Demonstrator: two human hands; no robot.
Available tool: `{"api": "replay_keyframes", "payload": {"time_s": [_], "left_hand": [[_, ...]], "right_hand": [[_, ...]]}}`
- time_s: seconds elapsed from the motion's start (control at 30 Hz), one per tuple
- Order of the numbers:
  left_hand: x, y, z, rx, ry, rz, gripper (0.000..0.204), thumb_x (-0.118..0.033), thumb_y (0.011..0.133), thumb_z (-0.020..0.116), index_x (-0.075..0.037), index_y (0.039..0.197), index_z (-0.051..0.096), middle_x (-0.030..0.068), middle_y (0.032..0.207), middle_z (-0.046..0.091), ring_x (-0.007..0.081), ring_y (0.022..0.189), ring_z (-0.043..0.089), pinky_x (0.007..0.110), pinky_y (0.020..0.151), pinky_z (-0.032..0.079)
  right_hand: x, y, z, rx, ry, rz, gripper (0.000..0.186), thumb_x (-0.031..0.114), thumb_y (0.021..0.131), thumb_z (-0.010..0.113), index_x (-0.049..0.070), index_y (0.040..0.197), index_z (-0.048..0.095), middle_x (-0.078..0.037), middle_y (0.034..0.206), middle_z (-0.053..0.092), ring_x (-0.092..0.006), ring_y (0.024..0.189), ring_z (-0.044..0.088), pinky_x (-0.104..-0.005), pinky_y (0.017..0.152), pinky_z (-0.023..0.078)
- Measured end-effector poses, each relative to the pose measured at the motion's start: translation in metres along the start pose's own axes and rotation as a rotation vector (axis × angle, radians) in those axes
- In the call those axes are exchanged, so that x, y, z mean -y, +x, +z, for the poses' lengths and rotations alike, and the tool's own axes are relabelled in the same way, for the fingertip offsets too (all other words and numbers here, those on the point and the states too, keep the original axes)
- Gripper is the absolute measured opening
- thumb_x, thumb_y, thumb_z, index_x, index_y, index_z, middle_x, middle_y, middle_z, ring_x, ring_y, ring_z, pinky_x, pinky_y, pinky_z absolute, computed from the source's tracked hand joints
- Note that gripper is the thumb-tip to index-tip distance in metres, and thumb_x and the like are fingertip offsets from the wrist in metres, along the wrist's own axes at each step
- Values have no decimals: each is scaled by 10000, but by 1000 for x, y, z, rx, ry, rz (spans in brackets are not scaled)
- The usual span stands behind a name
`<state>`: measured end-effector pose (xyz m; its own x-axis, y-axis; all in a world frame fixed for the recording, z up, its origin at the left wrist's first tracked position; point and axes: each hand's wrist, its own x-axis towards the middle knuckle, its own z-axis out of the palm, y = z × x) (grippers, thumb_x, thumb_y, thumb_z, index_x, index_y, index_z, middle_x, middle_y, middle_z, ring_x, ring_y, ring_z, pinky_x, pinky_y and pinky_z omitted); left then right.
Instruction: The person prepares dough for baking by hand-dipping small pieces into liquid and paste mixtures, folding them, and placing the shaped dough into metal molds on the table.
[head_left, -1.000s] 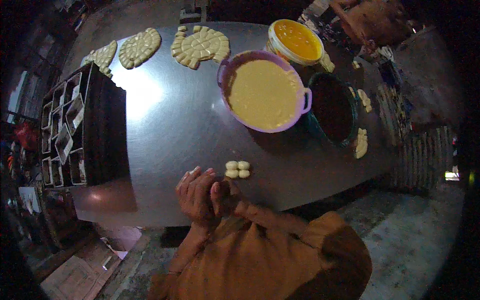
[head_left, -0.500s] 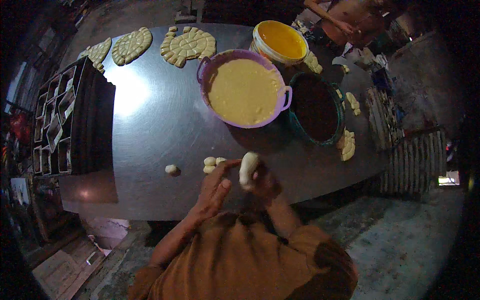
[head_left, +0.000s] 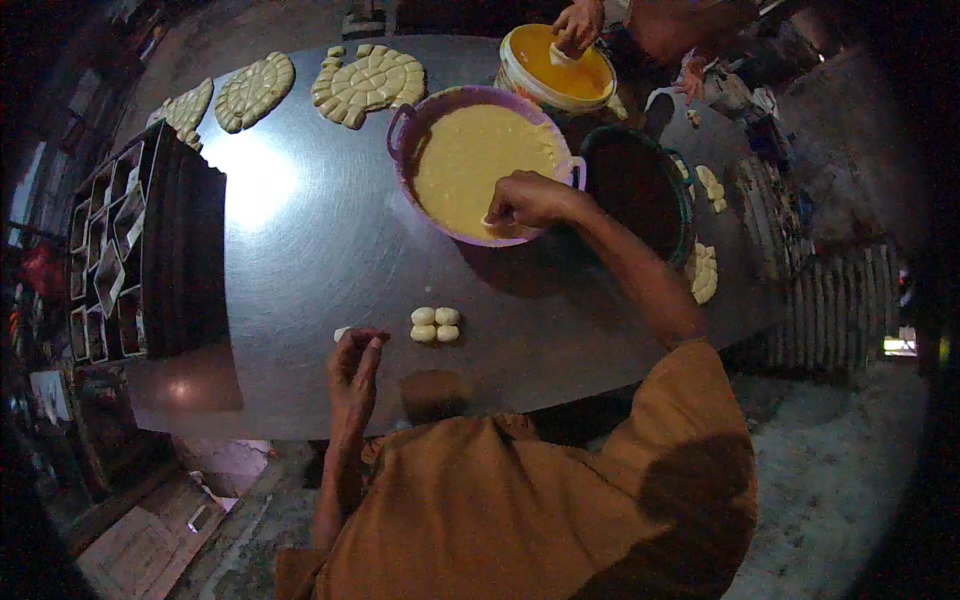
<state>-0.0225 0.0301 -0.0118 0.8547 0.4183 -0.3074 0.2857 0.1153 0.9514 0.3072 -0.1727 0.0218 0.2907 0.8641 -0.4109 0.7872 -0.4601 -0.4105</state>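
Dough balls (head_left: 430,329), four of them pressed together in a two-by-two block, sit near the close edge of the metal tabletop (head_left: 330,240). Just left of them is the left hand (head_left: 355,358), its fingers loosely bent and the thumb close to the forefinger; I cannot tell whether anything is pinched there. A small pale lump (head_left: 341,333) shows right behind those fingers, partly hidden by them.

The right hand (head_left: 530,203) reaches farther out, over the near rim of a purple basin (head_left: 420,203) filled with a pale yellow mixture (head_left: 485,150). Its fingers are curled down into the basin, and whether they have hold of any of the mixture cannot be made out. Along the left side of the tabletop stands a dark rack of metal moulds (head_left: 110,240). A green tub (head_left: 688,220), dark inside, is right of the basin, with shaped dough pieces (head_left: 704,275) beyond it.

Farther back, a co-worker's hand (head_left: 578,22) holds a pale piece at a white bucket (head_left: 520,82) with yellow contents. Three scored dough slabs (head_left: 368,85) lie along the far left part of the tabletop.
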Motion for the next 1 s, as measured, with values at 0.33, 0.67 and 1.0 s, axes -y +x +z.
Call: {"api": "replay_keyframes", "payload": {"time_s": [0.33,0.67,1.0], "left_hand": [[5,-3,12,64,-48,-34,146,-144,970,590,-12,1005,640,77,1019,675,163,1009,613,307,909,463],[0,0,13,104,-89,-67,178,-177,959,605,-26,1045,642,93,1057,673,191,1033,620,349,960,466],[-17,13,72,403,-951,-322,376,-217,984,563,-32,1306,504,66,1196,613,181,1088,587,333,943,473]], "right_hand": [[-2,0,5,35,115,-14,232,111,774,743,46,996,737,-131,911,736,-231,777,710,-347,687,519],[-7,-30,12,-85,451,-59,197,96,848,675,5,1023,673,-80,891,694,-198,862,674,-325,805,526],[121,-32,76,-271,1834,-213,678,69,864,705,98,1438,345,-85,1252,566,-191,1097,609,-340,938,528]]}}
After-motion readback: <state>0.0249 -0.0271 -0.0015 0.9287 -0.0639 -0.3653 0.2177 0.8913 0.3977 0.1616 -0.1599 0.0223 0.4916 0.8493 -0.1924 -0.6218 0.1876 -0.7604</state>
